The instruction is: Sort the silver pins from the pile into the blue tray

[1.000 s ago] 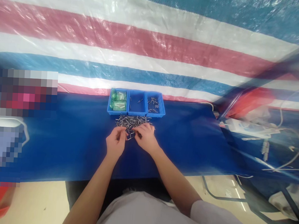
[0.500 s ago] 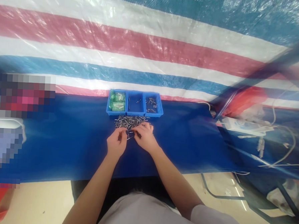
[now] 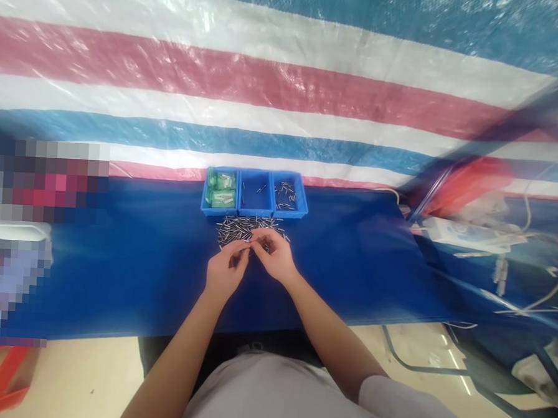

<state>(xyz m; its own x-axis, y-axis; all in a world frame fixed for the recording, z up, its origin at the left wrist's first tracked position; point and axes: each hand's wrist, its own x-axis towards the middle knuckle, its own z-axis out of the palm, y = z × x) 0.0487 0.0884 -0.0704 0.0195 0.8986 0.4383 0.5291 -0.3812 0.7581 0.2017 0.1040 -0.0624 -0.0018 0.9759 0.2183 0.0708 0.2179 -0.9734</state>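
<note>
A pile of slim metal pins (image 3: pixel 234 228) lies on the blue tabletop, just in front of a blue three-part tray (image 3: pixel 255 214). At the pile's near edge, my left hand (image 3: pixel 226 268) is closed in a pinch. My right hand (image 3: pixel 276 255) pinches too, its thumb and fingers curled over the pile's right part. The fingertips of both hands meet above the pins; whatever is between them is too small to make out. Green-wrapped packets (image 3: pixel 223 198) fill the tray's left compartment. A few pins lie in the middle one, and several short metal pieces (image 3: pixel 286 194) in the right one.
Behind the blue table (image 3: pixel 351 256) hangs a striped plastic sheet (image 3: pixel 266 96). To the right are a red plastic bag (image 3: pixel 472 185), a white box (image 3: pixel 450 233), cables and a metal frame. A red stool (image 3: pixel 5 382) stands at lower left; blurred items lie above it.
My hands have come together, from slightly apart to fingertips meeting over the pile. My left hand moved right and its fingers now reach toward my right. The view has shifted slightly.
</note>
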